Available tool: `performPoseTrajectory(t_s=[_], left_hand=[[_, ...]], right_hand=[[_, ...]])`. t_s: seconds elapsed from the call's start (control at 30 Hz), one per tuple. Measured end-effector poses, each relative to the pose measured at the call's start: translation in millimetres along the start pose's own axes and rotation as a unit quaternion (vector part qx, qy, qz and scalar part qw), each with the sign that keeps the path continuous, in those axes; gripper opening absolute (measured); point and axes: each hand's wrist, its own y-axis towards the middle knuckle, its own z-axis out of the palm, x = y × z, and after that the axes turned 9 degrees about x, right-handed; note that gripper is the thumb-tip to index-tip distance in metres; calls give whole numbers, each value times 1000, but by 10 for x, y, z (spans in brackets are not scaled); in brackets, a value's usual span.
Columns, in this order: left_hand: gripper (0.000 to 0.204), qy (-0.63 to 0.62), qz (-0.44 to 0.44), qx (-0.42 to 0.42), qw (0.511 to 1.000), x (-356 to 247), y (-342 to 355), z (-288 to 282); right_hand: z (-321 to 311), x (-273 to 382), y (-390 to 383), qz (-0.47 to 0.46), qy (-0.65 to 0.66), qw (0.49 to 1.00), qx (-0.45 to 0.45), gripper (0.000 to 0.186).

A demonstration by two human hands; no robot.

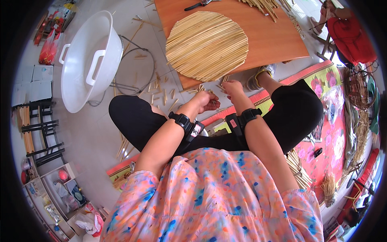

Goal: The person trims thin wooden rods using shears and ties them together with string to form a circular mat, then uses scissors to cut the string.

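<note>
A round mat of straw-coloured stalks [207,44] lies on the orange-brown wooden board [274,48], its near edge reaching past the board's corner. Just below that edge, between my knees, are both hands. My left hand [206,101] has its fingers curled in with the palm partly up; what lies in them, if anything, is too small to make out. To its right, my right hand [233,88] has its fingers drawn together near short stalk pieces [224,80] under the mat's rim. Whether it grips one of them is hidden.
Cut stalk bits [165,97] litter the tiled floor. A large white two-handled basin [86,64] tilts at the left, beside a wire ring [151,68]. Pliers [201,4] and long stalks [262,8] lie on the board's far side. A floral mat [322,149] spreads at right.
</note>
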Motion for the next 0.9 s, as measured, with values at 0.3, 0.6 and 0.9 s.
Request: performPoseTrajectory(t_s=[0.3, 0.6, 0.9], left_hand=[[17, -119, 32, -22, 992, 83, 205, -4], [19, -160, 94, -46, 982, 46, 179, 117], [18, -180, 130, -38, 974, 21, 111, 156]], right_hand=[[-60, 27, -452, 59, -296, 945, 127, 32], [-134, -176, -243, -23, -336, 935, 112, 18], [-198, -277, -169, -66, -486, 870, -51, 21]])
